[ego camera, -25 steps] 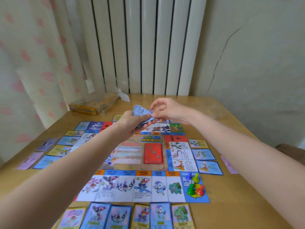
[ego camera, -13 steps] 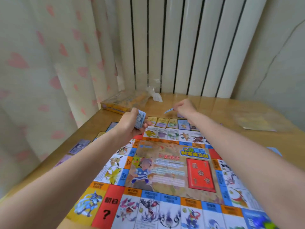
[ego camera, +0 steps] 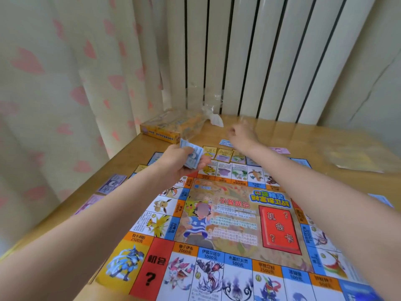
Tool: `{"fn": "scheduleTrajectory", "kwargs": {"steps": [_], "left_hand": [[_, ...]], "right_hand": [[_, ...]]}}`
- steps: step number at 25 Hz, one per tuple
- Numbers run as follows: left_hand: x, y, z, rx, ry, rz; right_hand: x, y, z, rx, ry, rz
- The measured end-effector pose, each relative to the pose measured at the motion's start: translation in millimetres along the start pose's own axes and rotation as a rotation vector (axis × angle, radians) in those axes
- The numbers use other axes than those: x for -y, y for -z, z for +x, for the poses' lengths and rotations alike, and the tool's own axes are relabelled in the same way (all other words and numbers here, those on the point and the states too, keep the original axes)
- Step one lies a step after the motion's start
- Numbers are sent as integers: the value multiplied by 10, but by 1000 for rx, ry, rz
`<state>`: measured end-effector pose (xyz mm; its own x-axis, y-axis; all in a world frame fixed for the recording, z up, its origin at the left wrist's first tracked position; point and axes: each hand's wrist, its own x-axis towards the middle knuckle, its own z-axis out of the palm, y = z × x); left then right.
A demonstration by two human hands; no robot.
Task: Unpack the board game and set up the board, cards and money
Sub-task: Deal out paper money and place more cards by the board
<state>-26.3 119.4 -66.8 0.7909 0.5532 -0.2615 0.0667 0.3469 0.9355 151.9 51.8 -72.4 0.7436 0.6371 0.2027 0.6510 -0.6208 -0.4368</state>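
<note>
- Head view: the desk (ego camera: pixel 314 135) carries the game board (ego camera: pixel 227 224), which lies flat and unfolded across it; the board's near and right edges are cut off by the frame.
- The yellow game box (ego camera: pixel 167 127) sits at the far left corner of the desk, near the curtain, partly under clear plastic wrap (ego camera: pixel 213 117) that blurs its print.
- The left hand (ego camera: pixel 182 159) is over the far left corner of the board, fingers curled round a stack of blue money notes (ego camera: pixel 192 155); how many notes is hard to tell.
- The right hand (ego camera: pixel 242 134) reaches past the far edge of the board, blurred by motion; I cannot tell whether its fingers are apart or together, or whether it touches anything.
- A single blue note (ego camera: pixel 225 142) lies on the desk just beside that hand.
- Yellow cards (ego camera: pixel 224 153) line the board's far edge, some hidden behind the right forearm.
- Purple notes (ego camera: pixel 111 186) lie left of the board.
</note>
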Motion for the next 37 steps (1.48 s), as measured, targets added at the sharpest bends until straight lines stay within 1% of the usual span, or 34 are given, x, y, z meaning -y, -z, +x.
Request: {"fn": "scheduleTrajectory", "kwargs": {"steps": [1,3,5,7,11,14,16,19,21,25,28,30,31,32,34,36,37], "left_hand": [[-31,40,-27,-28,-12,-18],[-80,150,-71,-117,-51,5],[-107,316,-149,-182,-88,61],[-128,491,-263,-202,-122,95],[-222,889,-506,-251,-208,56],[-276,1210,-615,-352,-228,25],[-261,1418,-639,-408,-220,67],[-202,1587,-629,-441,-143,118],[-181,1599,-600,-422,-102,86],[-122,1549,-556,-326,-99,20],[-73,1501,-523,-340,-110,54],[-77,1447,-498,-341,-118,58],[-86,1425,-488,-332,-124,58],[-102,1393,-485,-318,-131,67],[-130,1310,-496,-282,-147,115],[-141,1185,-551,-242,-148,167],[-136,1107,-594,-203,-144,196]], "right_hand": [[114,36,-71,48,50,189],[410,126,-300,270,131,539],[692,167,-519,459,200,638],[906,128,-635,525,235,659],[1332,-106,-691,502,186,767],[1574,-354,-626,419,57,845],[1647,-519,-567,357,7,783],[1703,-743,-456,288,32,597],[1738,-855,-387,274,75,475],[1742,-1061,-307,302,112,298],[1735,-1153,-298,272,97,238],[1748,-1108,-293,190,82,290],[1765,-1036,-306,152,79,363],[1775,-932,-336,148,74,476],[1750,-656,-462,240,86,649],[1633,-340,-680,400,175,642],[1544,-199,-795,444,217,604]]}}
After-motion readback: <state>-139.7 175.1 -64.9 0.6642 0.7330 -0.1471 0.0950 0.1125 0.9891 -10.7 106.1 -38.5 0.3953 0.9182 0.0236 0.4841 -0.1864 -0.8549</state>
